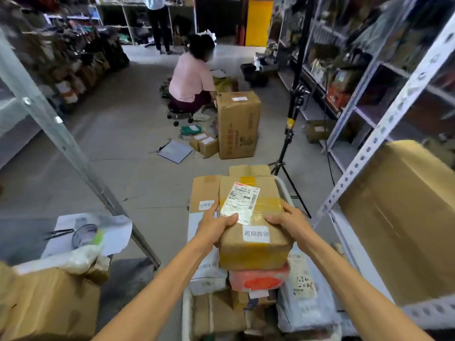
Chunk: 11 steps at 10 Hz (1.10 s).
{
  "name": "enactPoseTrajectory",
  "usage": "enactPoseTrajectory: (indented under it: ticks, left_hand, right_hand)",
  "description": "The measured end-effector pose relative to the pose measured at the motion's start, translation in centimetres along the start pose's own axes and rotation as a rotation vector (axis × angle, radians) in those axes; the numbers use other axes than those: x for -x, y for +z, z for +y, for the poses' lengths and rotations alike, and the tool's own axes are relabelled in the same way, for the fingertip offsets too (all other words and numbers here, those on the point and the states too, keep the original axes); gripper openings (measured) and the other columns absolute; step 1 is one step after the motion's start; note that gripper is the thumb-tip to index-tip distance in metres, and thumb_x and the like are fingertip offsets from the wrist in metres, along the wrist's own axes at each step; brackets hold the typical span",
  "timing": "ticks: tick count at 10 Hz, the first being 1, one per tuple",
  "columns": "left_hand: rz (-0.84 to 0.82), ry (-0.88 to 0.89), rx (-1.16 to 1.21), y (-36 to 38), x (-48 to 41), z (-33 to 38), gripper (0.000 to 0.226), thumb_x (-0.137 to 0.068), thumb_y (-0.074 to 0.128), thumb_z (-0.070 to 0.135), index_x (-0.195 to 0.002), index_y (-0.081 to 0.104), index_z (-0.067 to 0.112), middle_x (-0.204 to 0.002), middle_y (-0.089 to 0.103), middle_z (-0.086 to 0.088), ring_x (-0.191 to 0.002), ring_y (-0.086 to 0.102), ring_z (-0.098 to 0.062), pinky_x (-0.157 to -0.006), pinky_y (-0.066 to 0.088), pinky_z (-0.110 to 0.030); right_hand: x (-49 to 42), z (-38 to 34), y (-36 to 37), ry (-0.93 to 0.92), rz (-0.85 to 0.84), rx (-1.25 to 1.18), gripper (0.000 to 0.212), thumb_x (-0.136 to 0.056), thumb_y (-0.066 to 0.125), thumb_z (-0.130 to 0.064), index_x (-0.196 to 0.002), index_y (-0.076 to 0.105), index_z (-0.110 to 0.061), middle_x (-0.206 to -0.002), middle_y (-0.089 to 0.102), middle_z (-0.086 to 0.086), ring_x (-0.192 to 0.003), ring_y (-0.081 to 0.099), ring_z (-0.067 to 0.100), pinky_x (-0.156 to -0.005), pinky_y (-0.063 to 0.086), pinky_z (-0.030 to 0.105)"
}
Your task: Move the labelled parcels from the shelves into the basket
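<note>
A brown cardboard parcel (256, 244) with yellow tape and white labels is held between both hands above a white basket (283, 185). My left hand (214, 225) grips its left side, thumb on top over the shipping label. On the right side, my right hand (288, 220) grips it with the thumb on the top face. The parcel rests on or just over a pile of parcels in the basket: a red bag (258, 279), a grey bag (305, 303) and cardboard boxes (205, 193). Whether it touches the pile I cannot tell.
White metal shelves (384, 126) stand at right with a large carton (403, 217). A black tripod (290, 124) stands ahead. A seated person (192, 80) works by a tall carton (237, 124). Left: a shelf post (66, 143), tape roll (85, 235) and an open box (46, 299).
</note>
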State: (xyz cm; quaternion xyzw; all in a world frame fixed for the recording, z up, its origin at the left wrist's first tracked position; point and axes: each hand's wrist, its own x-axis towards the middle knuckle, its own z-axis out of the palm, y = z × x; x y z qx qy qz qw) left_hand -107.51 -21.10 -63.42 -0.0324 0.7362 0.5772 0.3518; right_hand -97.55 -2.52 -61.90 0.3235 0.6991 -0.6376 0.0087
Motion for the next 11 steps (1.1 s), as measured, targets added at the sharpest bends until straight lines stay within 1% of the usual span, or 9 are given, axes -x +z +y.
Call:
enactPoseTrajectory:
  ticks: [1, 2, 3, 4, 6, 7, 8, 10, 11]
  left_hand:
    - [-0.003, -0.015, 0.014, 0.1, -0.9, 0.0, 0.088, -0.076, 0.078, 0.032, -0.147, 0.027, 0.038, -0.135, 0.055, 0.006, -0.105, 0.062, -0.019, -0.084, 0.056, -0.046]
    - [-0.008, -0.028, 0.0, 0.2, -1.3, 0.5, 0.087, -0.078, 0.077, 0.029, -0.149, 0.025, 0.036, -0.133, 0.055, 0.004, -0.099, 0.063, -0.02, -0.08, 0.056, -0.051]
    - [-0.018, -0.039, -0.012, 0.3, -1.7, 0.9, 0.089, -0.078, 0.077, 0.031, -0.149, 0.023, 0.037, -0.129, 0.058, 0.005, -0.093, 0.066, -0.019, -0.077, 0.057, -0.053]
    - [-0.036, -0.052, -0.007, 0.2, -2.2, 0.7, 0.088, -0.079, 0.076, 0.031, -0.149, 0.022, 0.038, -0.134, 0.056, 0.002, -0.1, 0.064, -0.022, -0.08, 0.056, -0.05]
    - [-0.073, -0.049, -0.026, 0.2, -2.1, 1.1, 0.086, -0.084, 0.072, 0.025, -0.151, 0.019, 0.034, -0.136, 0.055, -0.001, -0.095, 0.062, -0.02, -0.061, 0.051, -0.032]
    - [-0.098, -0.06, -0.11, 0.1, -2.5, 1.5, 0.088, -0.083, 0.073, 0.029, -0.152, 0.018, 0.031, -0.14, 0.051, -0.003, -0.104, 0.058, -0.025, -0.073, 0.054, -0.037]
    - [-0.008, 0.05, -0.325, 0.4, -2.5, 1.9, 0.09, -0.079, 0.076, 0.034, -0.151, 0.022, 0.029, -0.145, 0.044, 0.001, -0.125, 0.048, -0.028, -0.097, 0.045, -0.044]
    - [0.071, 0.401, -0.759, 0.6, -1.7, 4.0, 0.077, -0.072, 0.079, 0.037, -0.139, 0.044, 0.026, -0.141, 0.049, -0.001, -0.125, 0.046, -0.021, -0.102, 0.042, -0.041]
    - [0.01, 0.487, -1.007, 0.2, -1.1, 6.3, 0.07, -0.074, 0.077, 0.041, -0.136, 0.049, 0.025, -0.139, 0.051, 0.0, -0.125, 0.047, -0.021, -0.103, 0.041, -0.039]
  right_hand:
    - [-1.0, 0.2, -0.5, 0.017, 0.001, 0.006, 0.046, -0.083, 0.068, -0.004, -0.12, 0.06, -0.031, -0.098, 0.07, -0.013, -0.09, 0.067, 0.009, -0.069, 0.05, 0.019]
    - [-1.8, 0.2, -0.7, 0.039, -0.005, -0.001, 0.045, -0.083, 0.068, -0.004, -0.116, 0.06, -0.034, -0.099, 0.071, -0.012, -0.092, 0.068, 0.012, -0.074, 0.052, 0.024]
    - [-2.3, 0.3, -0.8, 0.079, 0.004, 0.01, 0.044, -0.084, 0.069, -0.009, -0.109, 0.06, -0.043, -0.097, 0.071, -0.015, -0.094, 0.067, 0.014, -0.078, 0.053, 0.034]
    - [-2.1, -0.1, -0.9, 0.096, -0.011, 0.035, 0.042, -0.086, 0.067, -0.014, -0.106, 0.055, -0.049, -0.096, 0.067, -0.018, -0.089, 0.062, 0.011, -0.065, 0.044, 0.029]
    - [-1.7, -0.6, -1.1, 0.125, -0.038, 0.095, 0.043, -0.087, 0.066, -0.022, -0.119, 0.052, -0.046, -0.109, 0.065, -0.01, -0.093, 0.06, 0.015, -0.065, 0.046, 0.032]
    - [-1.2, -1.3, -1.3, 0.123, -0.078, 0.139, 0.045, -0.087, 0.068, -0.026, -0.127, 0.052, -0.039, -0.106, 0.065, -0.009, -0.09, 0.061, 0.015, -0.061, 0.047, 0.032]
    - [-1.2, -2.0, -1.2, 0.087, -0.079, 0.227, 0.049, -0.086, 0.07, -0.026, -0.13, 0.051, -0.031, -0.109, 0.064, -0.005, -0.092, 0.061, 0.018, -0.063, 0.05, 0.034]
    - [-1.4, -4.1, -1.0, -0.081, -0.063, 0.684, 0.049, -0.085, 0.072, -0.035, -0.124, 0.047, -0.019, -0.112, 0.057, -0.002, -0.093, 0.053, 0.014, -0.06, 0.04, 0.017]
    - [-1.7, -6.0, -0.9, -0.067, -0.098, 0.919, 0.056, -0.084, 0.068, -0.047, -0.125, 0.049, -0.015, -0.122, 0.058, 0.004, -0.098, 0.052, 0.016, -0.073, 0.041, 0.024]
